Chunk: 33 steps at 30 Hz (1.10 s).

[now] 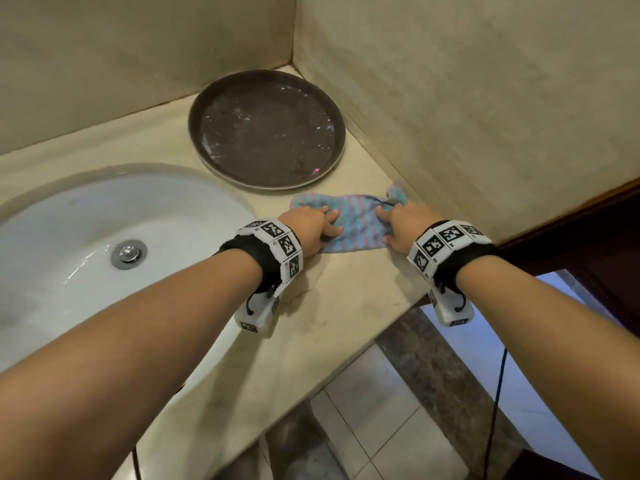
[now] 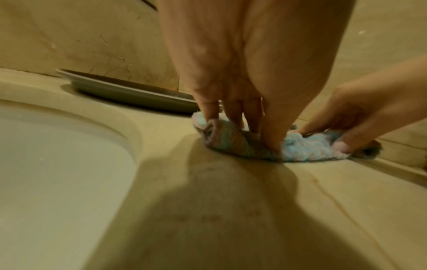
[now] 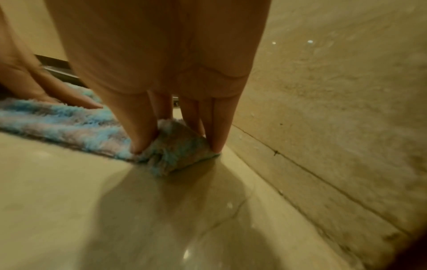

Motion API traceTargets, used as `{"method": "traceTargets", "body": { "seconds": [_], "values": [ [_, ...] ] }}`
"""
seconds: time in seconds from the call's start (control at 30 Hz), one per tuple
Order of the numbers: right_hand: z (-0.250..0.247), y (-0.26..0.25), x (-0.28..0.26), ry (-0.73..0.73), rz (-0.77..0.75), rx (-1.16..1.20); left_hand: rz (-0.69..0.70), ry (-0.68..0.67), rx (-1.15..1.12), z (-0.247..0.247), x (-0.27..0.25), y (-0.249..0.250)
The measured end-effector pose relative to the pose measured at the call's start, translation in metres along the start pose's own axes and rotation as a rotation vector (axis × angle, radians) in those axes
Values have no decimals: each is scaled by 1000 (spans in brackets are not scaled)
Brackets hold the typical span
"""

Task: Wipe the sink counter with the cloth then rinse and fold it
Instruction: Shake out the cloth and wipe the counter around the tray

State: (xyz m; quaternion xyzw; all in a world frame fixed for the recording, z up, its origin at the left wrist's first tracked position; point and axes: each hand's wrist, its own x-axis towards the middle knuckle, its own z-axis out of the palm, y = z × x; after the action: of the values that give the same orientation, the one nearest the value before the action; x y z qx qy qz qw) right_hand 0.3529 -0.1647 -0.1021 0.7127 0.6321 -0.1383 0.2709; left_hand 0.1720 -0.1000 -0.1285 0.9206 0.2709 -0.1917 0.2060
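A blue and pink striped cloth [image 1: 353,218] lies on the beige sink counter [image 1: 346,299], close to the right wall. My left hand [image 1: 311,226] pinches the cloth's left end between thumb and fingers. In the left wrist view, that hand [image 2: 251,137] raises a fold of the cloth [image 2: 307,148]. My right hand [image 1: 401,223] pinches the right end. In the right wrist view, the cloth [image 3: 69,122] is bunched between the thumb and fingers of the right hand [image 3: 177,146]. Both hands rest low on the counter.
A round dark brown tray [image 1: 266,133] sits in the back corner, just behind the cloth. The white basin [image 1: 86,220] with its metal drain [image 1: 129,253] is to the left. The tiled wall [image 1: 485,116] runs along the right. The counter's front edge drops to a tiled floor [image 1: 381,427].
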Motion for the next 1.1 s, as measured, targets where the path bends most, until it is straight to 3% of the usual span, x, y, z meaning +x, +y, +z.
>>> {"method": "traceTargets", "body": {
  "seconds": [0.53, 0.77, 1.1],
  "values": [
    [31, -106, -80, 56, -37, -48, 114, 20, 0, 88, -114, 15],
    [37, -152, -109, 49, -131, -84, 62, 47, -75, 126, -172, 14],
    [56, -191, -146, 112, -276, -176, -170, 108, -194, 170, -237, 33]
  ]
}}
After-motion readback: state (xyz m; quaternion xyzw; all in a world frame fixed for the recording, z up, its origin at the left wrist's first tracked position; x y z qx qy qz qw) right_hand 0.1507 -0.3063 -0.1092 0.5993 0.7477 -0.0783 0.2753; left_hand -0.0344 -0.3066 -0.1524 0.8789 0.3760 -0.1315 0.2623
